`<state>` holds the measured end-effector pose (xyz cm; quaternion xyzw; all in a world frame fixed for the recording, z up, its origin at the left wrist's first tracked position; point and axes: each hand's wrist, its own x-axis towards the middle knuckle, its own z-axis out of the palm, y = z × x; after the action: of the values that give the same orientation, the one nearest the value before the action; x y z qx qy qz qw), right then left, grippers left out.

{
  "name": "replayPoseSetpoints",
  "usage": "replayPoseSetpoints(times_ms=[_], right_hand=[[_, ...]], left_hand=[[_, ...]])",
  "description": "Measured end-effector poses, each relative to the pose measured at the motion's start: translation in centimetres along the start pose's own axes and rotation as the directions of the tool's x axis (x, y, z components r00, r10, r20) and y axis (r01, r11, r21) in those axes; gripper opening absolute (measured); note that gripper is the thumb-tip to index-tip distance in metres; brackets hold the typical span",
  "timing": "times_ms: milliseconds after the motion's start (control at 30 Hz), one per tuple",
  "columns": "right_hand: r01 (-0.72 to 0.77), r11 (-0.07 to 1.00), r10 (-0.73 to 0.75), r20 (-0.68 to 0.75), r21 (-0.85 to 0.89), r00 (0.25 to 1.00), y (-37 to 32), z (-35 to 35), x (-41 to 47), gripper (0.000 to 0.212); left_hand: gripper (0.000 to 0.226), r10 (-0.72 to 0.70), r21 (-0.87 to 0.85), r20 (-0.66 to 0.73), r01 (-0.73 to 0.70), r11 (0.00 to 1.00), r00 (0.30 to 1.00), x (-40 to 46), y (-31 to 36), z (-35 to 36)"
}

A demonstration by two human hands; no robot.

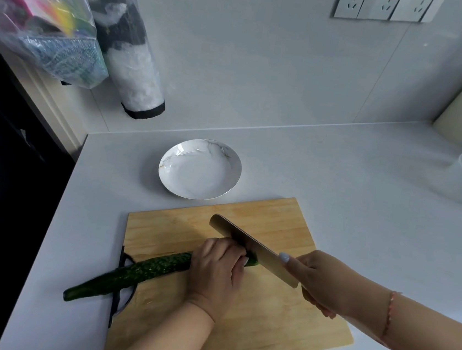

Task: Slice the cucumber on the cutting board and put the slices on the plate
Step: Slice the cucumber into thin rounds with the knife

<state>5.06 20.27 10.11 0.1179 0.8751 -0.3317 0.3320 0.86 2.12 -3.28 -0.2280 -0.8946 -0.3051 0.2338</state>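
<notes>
Long dark-green bumpy cucumber (138,272) lies across rectangular bamboo cutting board (239,291), tail overhanging its left edge. Left hand (217,271) clamps it steady, fingers curled clear. Right hand (318,282) grasps broad gold-toned knife (253,248) over its tip. White marbled plate (200,169) beyond board, no slices.

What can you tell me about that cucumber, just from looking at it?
The cucumber is long, thin, dark green and bumpy-skinned, and looks nearly whole. It lies flat, slanting across the wooden board, with its tapered end overhanging the board's left edge above the counter. The left hand grips it near its right end, fingers curled over it. The knife, held by the right hand, sits at that end. No cut slices are visible.
</notes>
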Motion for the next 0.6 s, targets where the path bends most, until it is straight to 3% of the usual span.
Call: replayPoseSetpoints(times_ms=[367, 600], right_hand=[[0.007, 1.000, -0.006, -0.030, 0.026, 1.000, 0.3, 1.2, 3.2, 0.051], [0.031, 0.999, -0.030, -0.018, 0.023, 0.999, -0.2, 1.2, 3.9, 0.051]], left_hand=[[0.012, -0.028, 0.011, 0.024, 0.028, 1.000, 0.999, -0.1, 0.2, -0.2], [0.017, 0.045, 0.045, 0.083, -0.049, 0.998, 0.996, -0.7, -0.9, -0.9]])
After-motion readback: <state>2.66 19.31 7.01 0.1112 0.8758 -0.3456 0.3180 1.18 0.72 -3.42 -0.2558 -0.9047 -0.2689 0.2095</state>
